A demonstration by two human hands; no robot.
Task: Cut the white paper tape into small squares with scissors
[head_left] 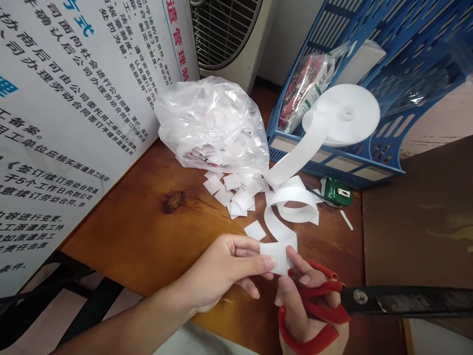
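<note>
My left hand (225,268) pinches the free end of a white tape strip (290,197) between thumb and fingers, just above the table's front edge. The strip curls back across the wooden table (140,231) to a white roll (343,116) that leans on a blue rack. My right hand (306,310) grips red-handled scissors (369,301) whose dark blades point right and look closed; its fingertips also touch the strip's end. A pile of cut white squares (236,192) lies just beyond my hands, and one loose square (254,230) lies nearer.
A clear plastic bag (212,123) holding more white pieces sits behind the pile. A blue file rack (369,88) stands at the back right, with a green tape measure (338,192) in front. A printed notice board (74,108) leans at left, and a fan (225,32) stands behind.
</note>
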